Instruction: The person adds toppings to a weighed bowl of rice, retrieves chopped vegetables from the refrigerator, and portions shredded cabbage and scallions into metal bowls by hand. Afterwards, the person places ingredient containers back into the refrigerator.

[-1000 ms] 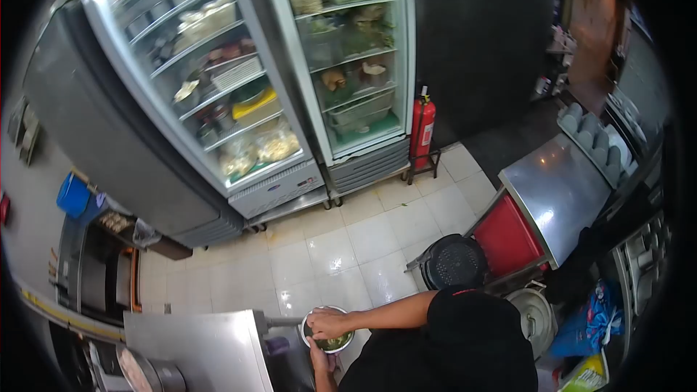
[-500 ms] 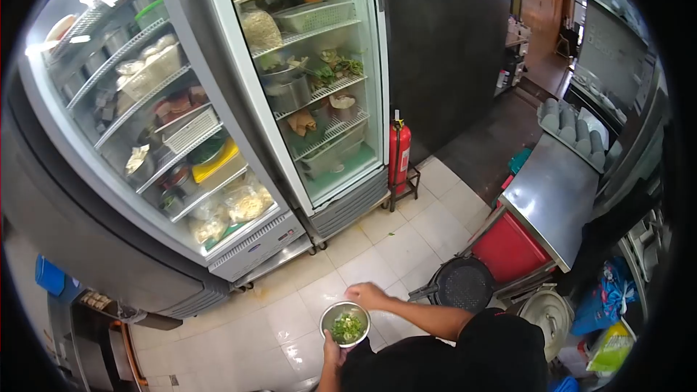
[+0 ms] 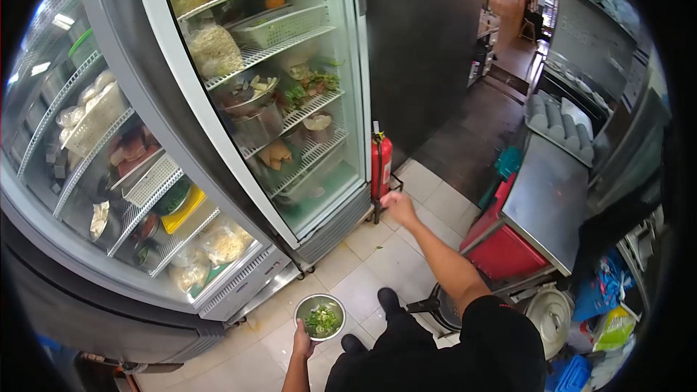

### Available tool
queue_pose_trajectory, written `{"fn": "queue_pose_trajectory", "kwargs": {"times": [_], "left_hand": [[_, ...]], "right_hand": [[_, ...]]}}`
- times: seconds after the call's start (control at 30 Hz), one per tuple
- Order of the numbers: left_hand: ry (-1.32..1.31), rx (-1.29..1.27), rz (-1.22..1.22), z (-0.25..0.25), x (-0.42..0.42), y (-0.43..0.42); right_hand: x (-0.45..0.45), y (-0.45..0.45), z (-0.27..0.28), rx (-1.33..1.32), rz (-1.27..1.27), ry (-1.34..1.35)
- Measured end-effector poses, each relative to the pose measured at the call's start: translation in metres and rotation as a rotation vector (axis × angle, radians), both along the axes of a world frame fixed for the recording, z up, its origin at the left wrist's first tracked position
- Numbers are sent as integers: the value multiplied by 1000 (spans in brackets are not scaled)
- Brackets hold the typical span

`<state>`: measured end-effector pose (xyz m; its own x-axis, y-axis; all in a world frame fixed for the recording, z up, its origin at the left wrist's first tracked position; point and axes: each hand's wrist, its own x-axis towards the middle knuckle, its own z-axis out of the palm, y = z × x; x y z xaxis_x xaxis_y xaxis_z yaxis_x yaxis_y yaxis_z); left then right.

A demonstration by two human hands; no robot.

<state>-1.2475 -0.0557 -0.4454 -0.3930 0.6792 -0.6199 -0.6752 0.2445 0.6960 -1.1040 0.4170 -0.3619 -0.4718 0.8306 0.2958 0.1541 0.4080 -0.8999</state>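
My left hand (image 3: pixel 303 341) grips the rim of a small metal bowl (image 3: pixel 298 310), thumb on the near side and fingers underneath. Chopped green onion (image 3: pixel 321 321) lies in the bowl. My right hand (image 3: pixel 398 209) is stretched out ahead, in front of the lower part of the red fire extinguisher (image 3: pixel 381 163) as I see it. Its fingers are curled in and I see nothing in them. The glass-door fridge (image 3: pixel 298 196) stands just left of that hand, its door closed.
A second glass-door fridge (image 3: pixel 232 297) stands at the left. To the right are a steel-topped table (image 3: pixel 546 199), a red bin (image 3: pixel 501 247) beneath it and a lidded pot (image 3: pixel 549 319). A dark pan (image 3: pixel 444 311) sits partly hidden by my arm. Tiles cover the floor.
My right hand has moved from beside the bowl out forward and to the right. The bowl stays in my left hand. The view has shifted closer to the fridges.
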Motion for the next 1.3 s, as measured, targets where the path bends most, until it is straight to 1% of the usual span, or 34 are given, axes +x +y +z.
{"fn": "queue_pose_trajectory", "kwargs": {"times": [0.03, 0.13, 0.17, 0.23, 0.3, 0.37, 0.43, 0.5, 0.53, 0.57, 0.6, 0.73, 0.83, 0.9, 0.93, 0.97, 1.0, 1.03, 1.07, 1.1, 1.13, 1.17, 1.2, 1.23, 1.27, 1.3], "left_hand": [[4, -10, 22, 0, -1, 5], [29, -57, 166, 2, 7, 18], [39, -71, 188, 4, 14, 21], [-6, -38, 325, 9, 35, 29], [-75, -33, 408, 0, 52, 32], [-74, -44, 464, 3, 70, 40], [-77, -94, 511, 7, 85, 51], [-76, -111, 555, 8, 95, 61], [-101, -96, 568, 7, 98, 66], [-127, -81, 582, 7, 103, 69], [-104, -118, 594, 17, 107, 79], [-72, -119, 613, 23, 117, 94], [-122, -109, 643, 33, 121, 104], [-93, -118, 636, 29, 123, 101], [-70, -134, 633, 25, 127, 99], [-69, -110, 708, 24, 130, 96], [-46, -135, 691, 26, 130, 92], [-26, -156, 703, 26, 134, 87], [-70, -117, 768, 15, 136, 79], [-114, -72, 836, 8, 142, 68], [-95, -94, 826, 17, 148, 57], [-78, -127, 811, 24, 152, 52], [-77, -134, 838, 18, 157, 45], [-81, -142, 850, 8, 165, 38], [-87, -127, 940, 7, 172, 36], [-80, -85, 953, 7, 178, 31]], "right_hand": [[-12, 25, 12, -203, 25, 65], [-51, 92, 63, -227, -33, 110], [-66, 122, 67, -233, -63, 127], [-100, 187, 68, -243, -140, 146], [-118, 217, 110, -153, -168, 163], [-156, 282, 101, -16, -247, 240], [-175, 314, 119, 45, -297, 246], [-172, 307, 160, -140, -98, 285], [-185, 316, 158, -211, -178, 261], [-191, 324, 156, -358, -190, 223], [-191, 327, 159, -360, -172, 230], [-187, 321, 160, -308, -126, 243], [-181, 320, 160, -265, -128, 238], [-179, 313, 163, -323, -215, 156], [-180, 328, 144, -356, -237, 183], [-174, 327, 143, -403, -334, 160], [-166, 311, 150, -446, -408, 128], [-148, 280, 161, -294, -300, 200], [-146, 329, 101, -111, -216, 252], [-124, 291, 129, -236, -183, 225], [-113, 287, 114, -55, -197, 231], [-104, 309, 79, 198, -194, 187], [-92, 312, 58, -40, -99, 327], [-81, 337, 29, 115, -49, 406], [-71, 322, 27, 85, -64, 431], [-61, 299, 30, 55, -79, 457]]}}
